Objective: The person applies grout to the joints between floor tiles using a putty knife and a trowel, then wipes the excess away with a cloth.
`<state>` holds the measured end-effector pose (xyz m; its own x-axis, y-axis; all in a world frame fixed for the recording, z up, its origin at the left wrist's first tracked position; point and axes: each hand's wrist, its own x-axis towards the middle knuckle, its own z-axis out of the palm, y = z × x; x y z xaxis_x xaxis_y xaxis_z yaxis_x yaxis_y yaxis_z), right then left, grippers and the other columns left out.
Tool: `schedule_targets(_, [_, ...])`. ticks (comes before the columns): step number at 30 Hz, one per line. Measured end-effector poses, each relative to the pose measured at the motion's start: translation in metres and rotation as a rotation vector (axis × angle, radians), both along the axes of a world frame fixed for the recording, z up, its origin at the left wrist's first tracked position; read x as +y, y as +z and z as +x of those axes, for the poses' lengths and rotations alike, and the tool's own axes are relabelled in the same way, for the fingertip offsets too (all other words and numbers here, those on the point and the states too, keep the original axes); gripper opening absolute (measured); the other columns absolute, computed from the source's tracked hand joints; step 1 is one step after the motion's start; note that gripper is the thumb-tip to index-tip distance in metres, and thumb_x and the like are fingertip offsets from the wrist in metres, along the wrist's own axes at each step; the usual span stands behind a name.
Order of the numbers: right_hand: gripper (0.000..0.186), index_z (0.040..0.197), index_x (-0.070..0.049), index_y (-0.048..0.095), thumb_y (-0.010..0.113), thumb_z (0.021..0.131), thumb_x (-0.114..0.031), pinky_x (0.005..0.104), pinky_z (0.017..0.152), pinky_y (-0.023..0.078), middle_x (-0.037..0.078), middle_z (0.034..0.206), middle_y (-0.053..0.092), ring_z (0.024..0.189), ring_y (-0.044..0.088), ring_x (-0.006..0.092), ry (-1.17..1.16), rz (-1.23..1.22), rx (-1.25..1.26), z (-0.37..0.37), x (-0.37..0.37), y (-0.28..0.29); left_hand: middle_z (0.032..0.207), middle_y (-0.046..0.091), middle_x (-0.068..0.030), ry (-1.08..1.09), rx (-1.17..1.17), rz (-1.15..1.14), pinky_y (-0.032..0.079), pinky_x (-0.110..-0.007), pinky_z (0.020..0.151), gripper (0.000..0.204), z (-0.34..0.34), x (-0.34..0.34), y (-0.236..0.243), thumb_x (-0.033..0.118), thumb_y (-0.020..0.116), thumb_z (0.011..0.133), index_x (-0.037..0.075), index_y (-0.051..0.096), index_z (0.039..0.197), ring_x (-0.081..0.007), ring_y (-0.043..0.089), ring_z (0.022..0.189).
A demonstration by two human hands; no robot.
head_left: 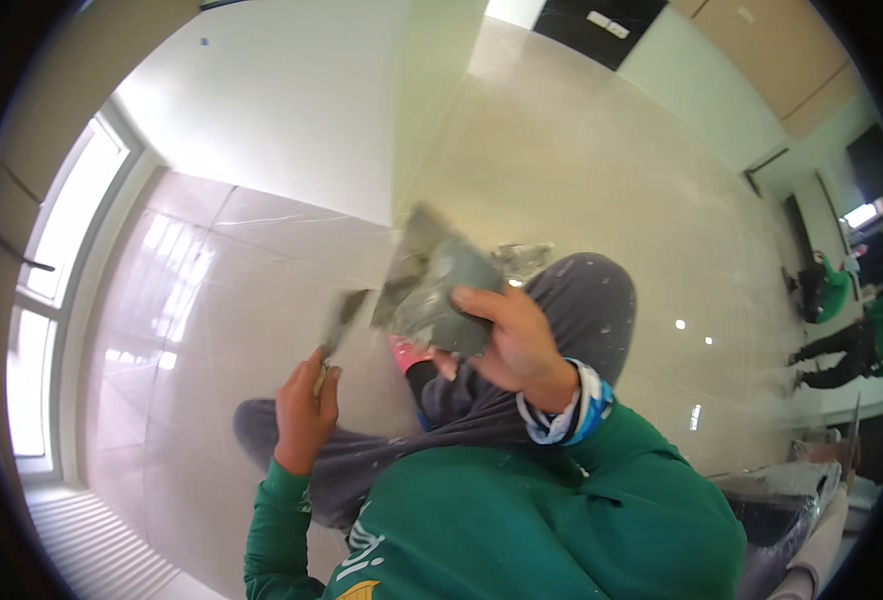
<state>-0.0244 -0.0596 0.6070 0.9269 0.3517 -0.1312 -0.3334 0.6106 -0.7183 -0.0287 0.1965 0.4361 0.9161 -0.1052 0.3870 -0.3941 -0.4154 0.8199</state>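
Note:
My left hand (305,410) is closed on the handle of a narrow putty knife (347,312), its blade pointing up and slightly right. In my right hand (507,340) I grip a flat, squarish dark grey board or plate (412,260) smeared with lighter grey material, my thumb over its near face. The board is blurred and tilted, close to the knife but apart from it. Behind it on the tiles lies a small crumpled grey item (525,257). My crossed legs (587,295) are beneath my hands, with a pink sock or shoe partly showing.
A white wall block (272,110) stands ahead on the glossy tiled floor (662,260). A window (57,250) and slatted vent (102,540) are at left. Two people in green tops (830,290) are at far right. A plastic-wrapped item (772,500) sits by my right side.

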Motion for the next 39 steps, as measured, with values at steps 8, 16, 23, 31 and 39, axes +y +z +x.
schedule_targets(8, [0.071,0.152,-0.009,0.051,0.055,0.086,0.017,0.0405,0.106,0.051,0.017,0.140,0.059,0.122,0.063,0.0337,-0.145,-1.239,-1.208,-0.004,-0.028,0.002,0.068,0.061,-0.0087,-0.623,0.844,-1.012,0.040,-0.024,0.042,0.033,-0.011,0.002,0.043,0.021,0.060,0.104,-0.003,0.059,0.128,-0.0120,0.050,0.045])
schedule_targets(16, [0.073,0.155,-0.011,0.046,0.058,0.086,0.009,0.0416,0.098,0.054,0.016,0.131,0.061,0.112,0.064,0.0347,0.005,-1.713,-1.079,-0.006,-0.060,-0.022,0.071,0.064,-0.0097,-0.633,0.647,-0.816,0.042,-0.024,0.047,0.027,-0.013,-0.009,0.071,0.012,0.061,0.101,-0.004,0.063,0.122,-0.0113,0.053,0.049])
schedule_targets(23, [0.039,0.141,0.003,0.050,0.053,0.104,-0.009,0.0378,0.071,0.059,0.018,0.117,0.072,0.095,0.074,0.0286,-0.066,-0.111,0.064,-0.005,-0.025,-0.034,0.087,0.067,-0.0152,-0.040,-0.332,-0.065,0.048,-0.036,0.056,0.039,0.025,-0.033,0.027,-0.004,0.067,0.093,-0.004,0.064,0.132,-0.0252,0.063,0.068])
schedule_targets(31, [0.031,0.128,0.004,0.057,0.048,0.108,-0.018,0.0362,0.059,0.054,0.020,0.107,0.073,0.088,0.072,0.0280,-0.045,-0.048,-0.081,0.000,-0.042,-0.024,0.088,0.062,-0.0160,-0.095,-0.357,0.169,0.048,-0.043,0.059,0.045,0.037,-0.041,0.014,-0.011,0.067,0.088,-0.004,0.065,0.133,-0.0328,0.061,0.070])
schedule_targets(39, [0.068,0.156,-0.012,0.047,0.054,0.092,0.012,0.0349,0.086,0.060,0.014,0.135,0.062,0.097,0.069,0.0259,-0.160,-1.103,-1.054,0.017,-0.060,0.023,0.060,0.054,-0.0076,-0.462,0.720,-0.936,0.035,-0.022,0.034,0.034,0.018,-0.021,0.038,0.023,0.057,0.106,-0.003,0.055,0.128,-0.0110,0.042,0.036])
